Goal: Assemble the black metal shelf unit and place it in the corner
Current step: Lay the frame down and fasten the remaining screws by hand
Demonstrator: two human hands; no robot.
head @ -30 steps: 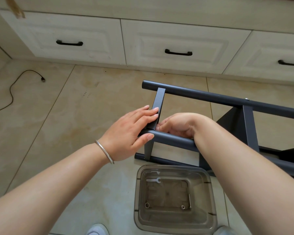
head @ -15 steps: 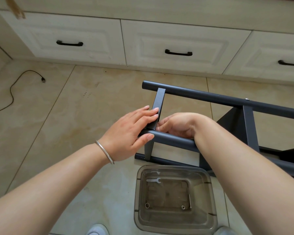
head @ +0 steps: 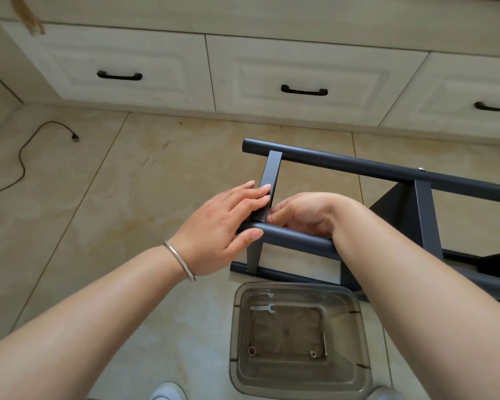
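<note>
The black metal shelf frame (head: 387, 171) runs off the right edge, the right hand (head: 303, 215) hides its own fingertips behind the flat black crossbar (head: 269, 186), and small hardware in the clear plastic tub (head: 237, 327) is indistinct.

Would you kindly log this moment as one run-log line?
step: fitting flat crossbar | left hand: presses crossbar | right hand: at joint, fingers hidden | spanner: in tub
</note>
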